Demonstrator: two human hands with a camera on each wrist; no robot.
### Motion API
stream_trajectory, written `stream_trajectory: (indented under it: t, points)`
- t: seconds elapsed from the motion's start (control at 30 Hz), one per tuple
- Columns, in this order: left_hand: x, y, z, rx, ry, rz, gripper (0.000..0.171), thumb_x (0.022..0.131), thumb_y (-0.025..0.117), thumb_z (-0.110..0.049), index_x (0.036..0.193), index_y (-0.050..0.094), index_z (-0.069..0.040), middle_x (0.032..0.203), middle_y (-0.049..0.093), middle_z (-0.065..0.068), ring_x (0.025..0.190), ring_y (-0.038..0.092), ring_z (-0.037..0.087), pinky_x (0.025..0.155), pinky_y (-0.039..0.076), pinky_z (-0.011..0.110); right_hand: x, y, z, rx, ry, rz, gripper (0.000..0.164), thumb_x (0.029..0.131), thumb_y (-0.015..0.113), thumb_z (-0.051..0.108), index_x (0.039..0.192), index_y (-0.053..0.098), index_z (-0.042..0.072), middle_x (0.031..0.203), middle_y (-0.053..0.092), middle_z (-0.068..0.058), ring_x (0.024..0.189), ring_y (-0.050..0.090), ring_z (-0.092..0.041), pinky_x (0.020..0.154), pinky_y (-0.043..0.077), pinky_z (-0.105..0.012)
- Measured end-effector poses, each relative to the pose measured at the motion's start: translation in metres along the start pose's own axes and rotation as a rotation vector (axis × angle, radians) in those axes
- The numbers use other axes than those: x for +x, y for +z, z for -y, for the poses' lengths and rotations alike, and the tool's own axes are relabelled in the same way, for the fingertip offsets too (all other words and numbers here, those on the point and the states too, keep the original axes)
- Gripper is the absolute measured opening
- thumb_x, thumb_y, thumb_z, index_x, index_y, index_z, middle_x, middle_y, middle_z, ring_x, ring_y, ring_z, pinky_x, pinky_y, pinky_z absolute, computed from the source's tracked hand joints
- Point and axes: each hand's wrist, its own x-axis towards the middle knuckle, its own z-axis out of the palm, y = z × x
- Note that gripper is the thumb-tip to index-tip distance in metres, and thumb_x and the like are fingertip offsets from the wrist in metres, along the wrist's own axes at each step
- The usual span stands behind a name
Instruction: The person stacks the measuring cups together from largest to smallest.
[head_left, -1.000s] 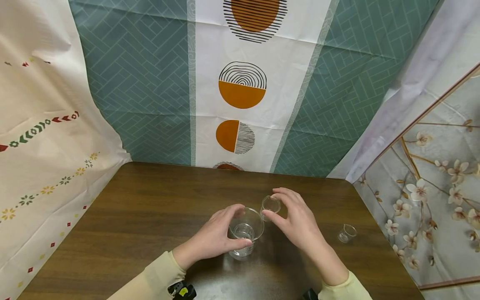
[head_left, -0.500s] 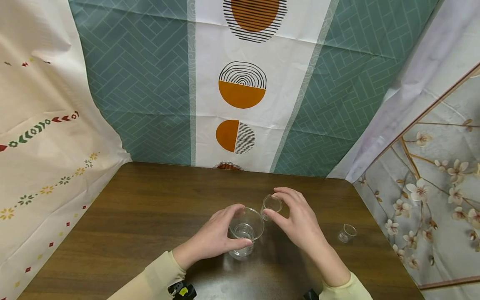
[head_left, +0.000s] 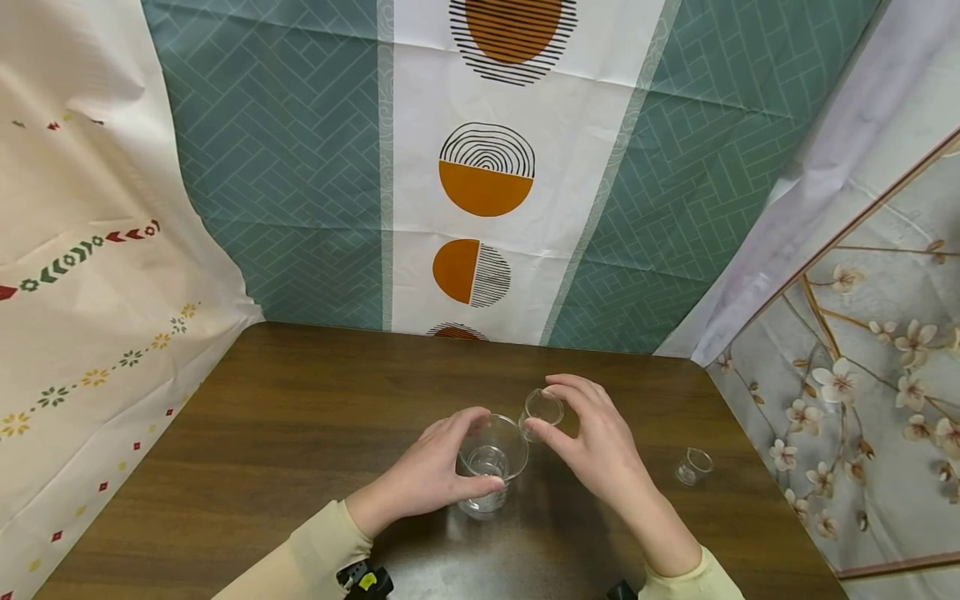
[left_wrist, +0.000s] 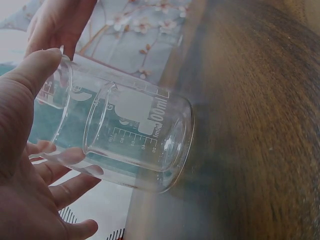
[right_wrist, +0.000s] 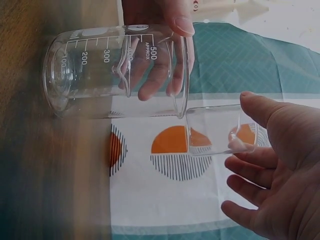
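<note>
- Left hand (head_left: 431, 471): spread wide, gripping the upper wall of a large, clear, cylindrical glass beaker (right_wrist: 155, 107); thumb near side, fingers far side, presumably to steady it.
- Large beaker: stands on the brown wood-grain table (head_left: 300, 417), left of the right hand.
- Inside it: a medium, clear, cylindrical glass beaker (left_wrist: 132, 127), upright; the outer wall likely keeps it in place.
- Right hand (head_left: 596, 446): narrower span, pinching a small, clear, cylindrical glass beaker (right_wrist: 215, 130) near its mouth, which leaves the base free.
- Small beaker: raised off the table, about upright, just beside the large rim on its far right; contact, cannot tell.
- Tiny, clear, spouted glass beaker (head_left: 693, 467): upright on the table's right, well apart, seemingly out of the hands' way.
- Far side: teal-and-white patterned cloth (head_left: 285, 167).
</note>
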Motion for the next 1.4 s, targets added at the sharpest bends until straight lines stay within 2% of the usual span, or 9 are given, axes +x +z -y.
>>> stream_trajectory:
  t: [0.77, 1.13, 1.4]
  points:
    - [0.0, -0.001, -0.001, 0.006, 0.02, -0.015, 0.091, 0.089, 0.09, -0.057, 0.158, 0.049, -0.014, 0.15, 0.062, 0.001, 0.137, 0.059, 0.026, 0.118, 0.04, 0.061, -0.002, 0.001, 0.004, 0.012, 0.003, 0.005, 0.042, 0.092, 0.093, 0.039, 0.125, 0.077, 0.016, 0.147, 0.066, 0.005, 0.145, 0.052, -0.023, 0.111, 0.05, -0.056]
    - [0.001, -0.001, 0.0, 0.018, 0.018, -0.017, 0.09, 0.088, 0.09, -0.057, 0.157, 0.048, -0.017, 0.149, 0.063, 0.0, 0.136, 0.06, 0.025, 0.118, 0.041, 0.06, -0.004, -0.001, 0.01, 0.019, -0.031, 0.007, 0.042, 0.091, 0.094, 0.035, 0.125, 0.077, 0.015, 0.146, 0.066, 0.005, 0.145, 0.053, -0.022, 0.111, 0.05, -0.054]
    - [0.001, -0.001, -0.001, 0.017, 0.012, -0.009, 0.092, 0.089, 0.09, -0.057, 0.159, 0.048, -0.014, 0.15, 0.062, 0.001, 0.136, 0.06, 0.025, 0.118, 0.041, 0.06, -0.003, 0.0, 0.009, 0.036, -0.03, 0.006, 0.043, 0.091, 0.094, 0.033, 0.126, 0.076, 0.014, 0.147, 0.066, 0.005, 0.144, 0.053, -0.022, 0.111, 0.049, -0.054]
